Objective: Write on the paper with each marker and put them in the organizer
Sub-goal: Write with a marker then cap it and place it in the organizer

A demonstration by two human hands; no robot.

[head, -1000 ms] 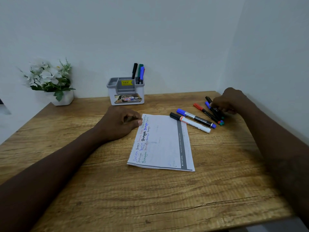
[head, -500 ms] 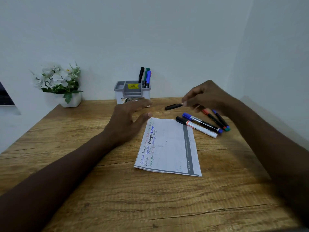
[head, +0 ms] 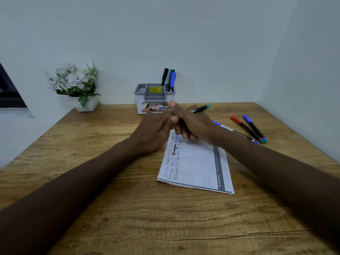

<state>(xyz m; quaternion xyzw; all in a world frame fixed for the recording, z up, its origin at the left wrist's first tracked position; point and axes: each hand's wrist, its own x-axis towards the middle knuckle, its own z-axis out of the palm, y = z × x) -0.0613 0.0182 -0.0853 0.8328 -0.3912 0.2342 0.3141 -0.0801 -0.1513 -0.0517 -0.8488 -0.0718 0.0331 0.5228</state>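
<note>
My right hand [head: 195, 126] grips a black marker [head: 200, 108] with a green end that sticks out toward the back right. My left hand [head: 156, 129] meets it over the top of the paper [head: 196, 166], its fingers closed on the marker's hidden near end. The paper lies on the table and bears several handwritten words in different colours along its left edge. A grey organizer [head: 154, 97] at the back wall holds several markers [head: 170, 79] upright in its right compartment. A red marker [head: 244, 127], a blue marker [head: 254, 127] and a blue-capped marker [head: 233, 130] lie at the right.
A white pot of white flowers [head: 77, 85] stands at the back left of the wooden table [head: 165, 218]. Walls close off the back and the right side. A dark frame edge shows at the far left.
My right hand lifted a marker from the group at the right and carried it left over the paper. My left hand rose off the paper and closed onto the marker.
</note>
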